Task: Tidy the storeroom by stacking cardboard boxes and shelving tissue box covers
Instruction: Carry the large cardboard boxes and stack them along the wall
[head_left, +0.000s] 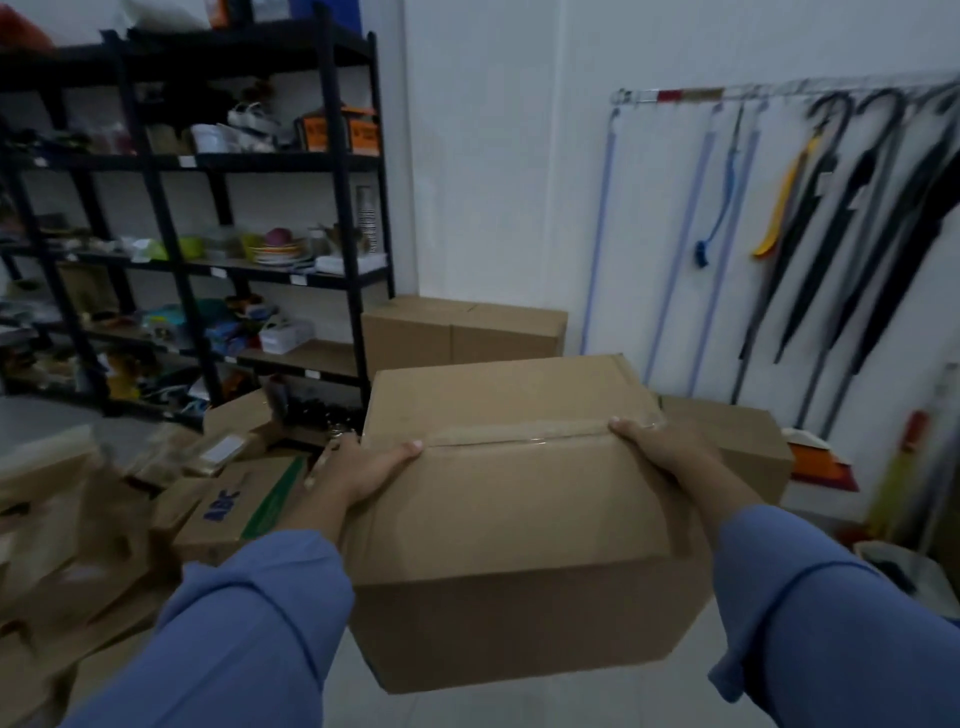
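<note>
Carrying the box (514, 509) mid-stacking, gripped at both sides by left hand (363, 470) and right hand (670, 457), next likely squaring it over the stack (493, 332) ahead.

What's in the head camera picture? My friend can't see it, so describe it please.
A person in blue sleeves carries a taped cardboard box, left hand and right hand gripping its sides. Ahead, more boxes sit by a cluttered black shelf; umbrellas hang on the wall.
</note>
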